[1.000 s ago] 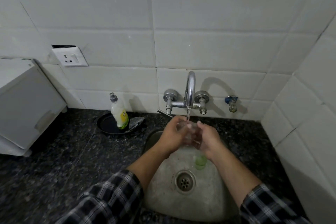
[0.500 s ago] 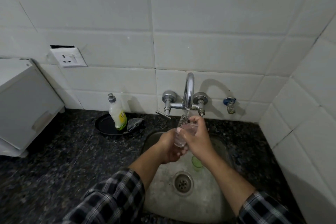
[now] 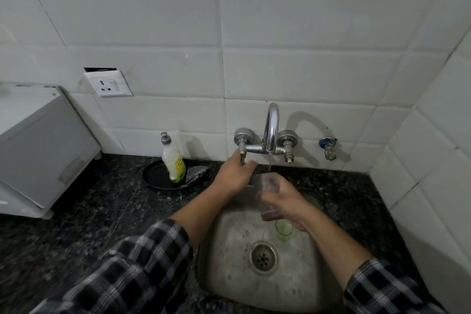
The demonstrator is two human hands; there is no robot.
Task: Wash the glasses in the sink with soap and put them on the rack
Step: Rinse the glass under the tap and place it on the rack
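My right hand [image 3: 285,199] grips a clear glass [image 3: 266,187], held upright over the steel sink [image 3: 229,262] under the tap spout [image 3: 271,130], from which a thin stream of water runs. My left hand [image 3: 235,173] reaches up to the tap's left lever handle [image 3: 242,158], with its fingers around the lever. A small green glass [image 3: 283,230] stands on the sink floor beside the drain [image 3: 263,257], partly hidden by my right wrist.
A soap bottle [image 3: 173,159] with a yellow label stands on a black plate [image 3: 155,176] left of the sink, with a scrubber [image 3: 196,173] beside it. A white box-shaped appliance [image 3: 38,150] sits at the far left on the dark granite counter [image 3: 76,224]. Tiled walls close the back and right.
Both hands were on the clear glass under the tap. My left hand let go and rose to the tap lever; my right hand alone keeps the glass, lower and upright.
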